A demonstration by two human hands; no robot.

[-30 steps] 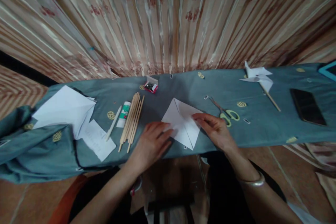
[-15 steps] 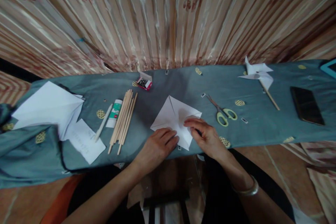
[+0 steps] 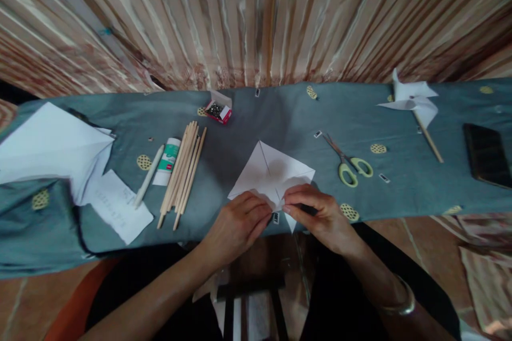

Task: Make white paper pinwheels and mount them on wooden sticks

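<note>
A square white sheet of paper point(image 3: 262, 168) lies like a diamond at the table's near edge, with cut or crease lines running inward from its corners. My left hand point(image 3: 240, 221) has curled fingers closed on the paper's near-left edge. Thumb and forefinger of my right hand point(image 3: 318, 216) pinch the paper just right of the left fingertips. Between the hands the near part of the sheet bends up slightly, and its near corner hangs below the right fingers. The fingers hide part of that edge.
Scissors point(image 3: 348, 162) with green handles lie to the right, then a paper pinwheel point(image 3: 416, 104) and a black phone point(image 3: 488, 154). Leftward are wooden sticks point(image 3: 184, 173), a glue stick point(image 3: 167, 162), a white pen point(image 3: 150, 176), white sheets point(image 3: 52, 141) and, farther back, a box of pins point(image 3: 219, 109).
My right fingers have moved toward the near edge and closed on the paper there, close to my left fingertips. The near part now bends up. The view has shifted slightly.
</note>
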